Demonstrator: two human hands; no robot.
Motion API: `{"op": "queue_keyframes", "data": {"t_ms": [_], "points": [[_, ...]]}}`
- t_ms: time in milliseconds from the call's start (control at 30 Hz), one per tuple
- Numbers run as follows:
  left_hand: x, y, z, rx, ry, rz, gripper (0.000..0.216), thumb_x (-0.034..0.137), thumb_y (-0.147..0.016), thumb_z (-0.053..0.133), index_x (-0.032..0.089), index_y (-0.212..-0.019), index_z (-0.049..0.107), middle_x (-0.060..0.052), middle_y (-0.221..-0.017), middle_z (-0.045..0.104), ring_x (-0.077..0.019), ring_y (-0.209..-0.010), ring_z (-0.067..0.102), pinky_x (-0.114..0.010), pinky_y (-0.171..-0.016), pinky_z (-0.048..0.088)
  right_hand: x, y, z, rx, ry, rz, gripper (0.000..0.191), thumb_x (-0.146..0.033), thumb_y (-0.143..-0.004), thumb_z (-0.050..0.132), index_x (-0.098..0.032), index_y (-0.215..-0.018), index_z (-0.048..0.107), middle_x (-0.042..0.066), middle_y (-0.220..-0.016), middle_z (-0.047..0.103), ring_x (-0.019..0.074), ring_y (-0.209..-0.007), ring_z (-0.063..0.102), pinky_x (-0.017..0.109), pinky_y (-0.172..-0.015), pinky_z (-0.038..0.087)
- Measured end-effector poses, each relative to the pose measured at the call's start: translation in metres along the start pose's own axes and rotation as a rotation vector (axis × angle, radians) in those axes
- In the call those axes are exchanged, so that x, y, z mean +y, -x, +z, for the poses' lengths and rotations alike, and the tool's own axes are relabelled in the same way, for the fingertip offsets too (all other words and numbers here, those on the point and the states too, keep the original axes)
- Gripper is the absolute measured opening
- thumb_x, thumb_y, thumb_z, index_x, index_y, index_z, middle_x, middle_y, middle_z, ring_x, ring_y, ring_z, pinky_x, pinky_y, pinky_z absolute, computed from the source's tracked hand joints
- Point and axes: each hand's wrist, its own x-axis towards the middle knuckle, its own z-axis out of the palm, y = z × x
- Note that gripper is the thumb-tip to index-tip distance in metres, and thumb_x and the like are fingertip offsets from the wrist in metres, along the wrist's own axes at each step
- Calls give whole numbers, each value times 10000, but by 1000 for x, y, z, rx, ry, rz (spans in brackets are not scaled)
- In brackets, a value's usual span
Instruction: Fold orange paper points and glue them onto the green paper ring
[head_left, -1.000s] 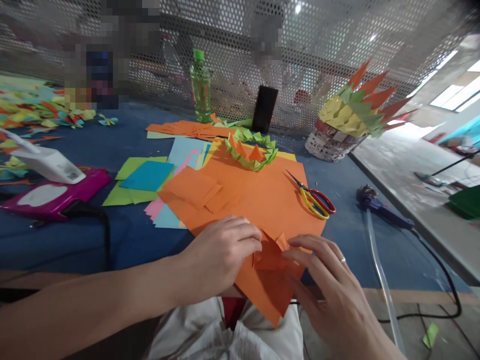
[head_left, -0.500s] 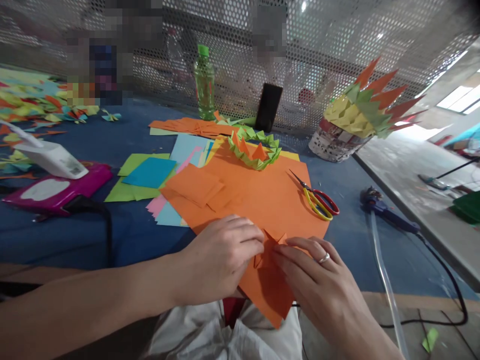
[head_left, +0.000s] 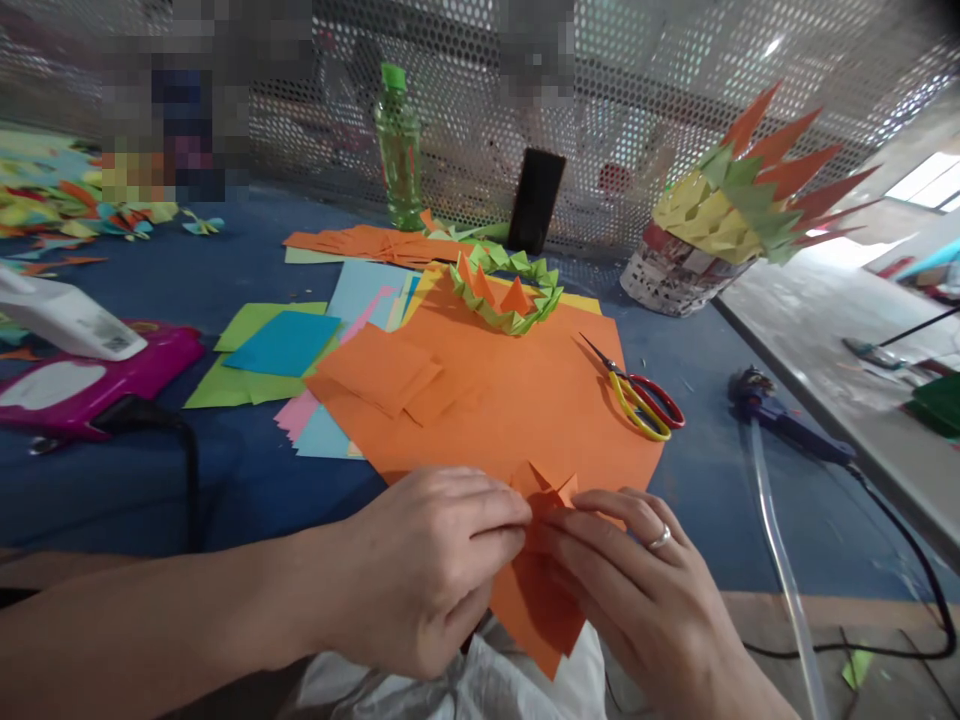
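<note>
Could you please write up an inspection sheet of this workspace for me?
Surface: blue tabletop, with a large orange sheet spread over it.
Work things: folded orange paper; green-and-orange paper ring; scissors partly on the sheet.
Clutter: green bottle, coloured papers, a heap of cut pieces.
Grip: left hand and right hand hold the folded paper.
Cables: black cable at the magenta box, another at the glue gun.
Surroundings: perforated screen behind; paper scrap on the floor.

left hand [head_left: 439, 560] and right hand [head_left: 637, 575] pinch folded orange paper [head_left: 541, 488] over an orange sheet [head_left: 536, 395]; scissors [head_left: 616, 381] lie across its edge.
</note>
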Motion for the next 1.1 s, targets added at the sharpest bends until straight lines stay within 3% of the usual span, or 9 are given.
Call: {"op": "queue_keyframes", "data": {"t_ms": [200, 333, 667, 867, 1100], "points": [[0, -3, -1, 16, 11, -28, 282, 86, -864, 506, 130, -1047, 715, -112, -1066, 761, -209, -913, 725, -322, -864, 596, 4, -1, 2, -3, 25, -48, 227, -132, -1039, 492, -139, -1117, 705, 22, -1131, 758, 199, -1139, 587, 375, -1020, 387], [-1, -3, -2, 1, -10, 6, 272, 102, -862, 509, 118, -1033, 719, -124, -1041, 760, -212, -909, 723, -319, -858, 597, 4, -9, -1, 4, 4, -35, 190, -127, -1009, 531, -143, -1068, 711, 21, -1084, 762, 168, -1063, 623, 335, -1001, 404], [5, 8, -6, -69, -122, 41, 264, 155, -858, 511, 133, -931, 764, -126, -994, 773, -249, -882, 705, -389, -858, 598, 5, -8, 3, 10, -241, 228, 95, -115, -941, 625, -202, -936, 660, 28, -1041, 688, 162, -1074, 588, 289, -931, 472], [10, 4, -10, -5, -39, -67, 324, 127, -939, 452, 126, -963, 775, -105, -986, 794, -234, -931, 711, -345, -868, 594, 5, -11, 3, -50, -223, 330, 59, -175, -942, 625, -231, -925, 629, 32, -1013, 664, 179, -970, 605, 310, -814, 496], [18, 3, -11, -43, -23, -177, 406, 142, -1015, 382, 148, -983, 787, -71, -1032, 797, -228, -967, 714, -350, -897, 569, 11, -8, 3, -53, -203, 265, 53, -184, -944, 633, -237, -944, 636, 41, -1094, 672, 170, -1057, 604, 283, -896, 499]]}}
